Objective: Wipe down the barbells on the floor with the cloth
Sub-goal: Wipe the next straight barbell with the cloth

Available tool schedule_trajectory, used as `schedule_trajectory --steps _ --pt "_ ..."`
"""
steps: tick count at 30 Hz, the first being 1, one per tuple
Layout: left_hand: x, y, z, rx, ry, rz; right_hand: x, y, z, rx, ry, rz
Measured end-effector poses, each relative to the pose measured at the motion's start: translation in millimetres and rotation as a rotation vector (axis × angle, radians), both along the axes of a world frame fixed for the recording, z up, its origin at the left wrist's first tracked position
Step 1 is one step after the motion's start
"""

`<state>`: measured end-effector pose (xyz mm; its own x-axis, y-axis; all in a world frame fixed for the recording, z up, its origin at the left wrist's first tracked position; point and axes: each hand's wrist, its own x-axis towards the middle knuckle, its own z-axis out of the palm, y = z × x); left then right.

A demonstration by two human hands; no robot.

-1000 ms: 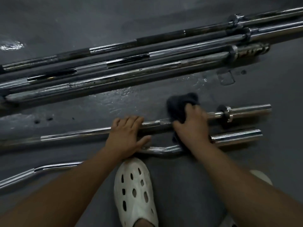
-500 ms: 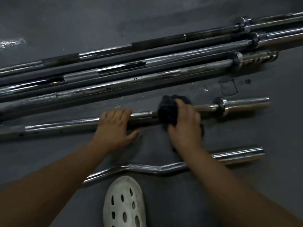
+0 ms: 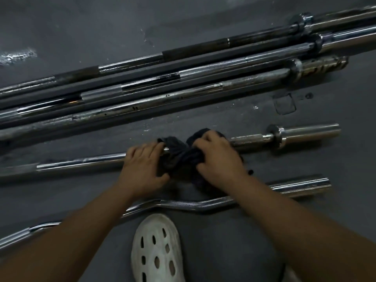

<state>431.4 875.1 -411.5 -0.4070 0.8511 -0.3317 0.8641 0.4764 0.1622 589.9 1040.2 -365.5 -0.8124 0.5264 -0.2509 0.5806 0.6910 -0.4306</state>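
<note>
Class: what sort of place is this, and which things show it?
Probably a gym or weight room: long straight barbells lie side by side on the dark floor, and a cranked curl bar lies nearest the person's shoe.

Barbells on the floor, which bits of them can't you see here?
Head view only:
- Middle of the straight barbell: under the dark cloth, the left hand and the right hand.
- Left ends of it and the three long bars: cut off by the picture's left edge.
- Part of the curl bar: behind the right forearm.
- Whether the left hand grips cloth or only bar: unclear.
</note>
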Motion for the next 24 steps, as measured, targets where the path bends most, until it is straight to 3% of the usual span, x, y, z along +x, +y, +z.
schedule_trajectory --steps 1,5,7,10,12,14,16,17,19,22,24 --pt "2.1 -1.4 2.2 -0.005 -0.009 -0.008 10.8 18.7 2.1 0.005 0.019 -0.036" --pt "22.6 -11.5 1.0 -0.007 -0.036 0.022 47.3 49.0 -3.8 0.115 -0.029 -0.599" --pt "30.1 -14.9 0.9 -0.019 -0.063 0.021 31.6 10.8 -8.0 0.128 -0.111 -0.473" --pt "32.0 -23.8 9.6 -0.016 -0.084 0.001 15.7 -26.2 -0.9 0.025 -0.095 -0.024" --pt "27.5 -28.7 16.1 0.064 -0.113 -0.019 27.7 -0.8 8.4 -0.031 -0.052 -0.040" --pt "22.2 -33.4 15.6 0.140 -0.167 0.042 52.4 33.4 6.5 0.021 -0.079 -0.294" --pt "20.7 -34.9 7.5 0.176 -0.100 0.160 64.8 35.5 6.3 0.106 -0.150 -0.509" --pt "24.0 -35.4 1.6 0.157 -0.033 0.180 59.8 22.1 2.4 0.138 -0.185 -0.495" --pt "31.6 -38.3 -7.4 0.119 0.043 0.165 36.4 -22.0 -3.1 0.132 -0.207 -0.266" --pt "30.9 -46.8 -5.7 0.138 0.029 0.126 11.5 -58.0 1.9 -0.004 -0.137 0.043" --pt "20.0 -45.1 -5.3 0.129 0.010 0.079 17.3 -30.1 3.5 -0.033 -0.092 0.039"
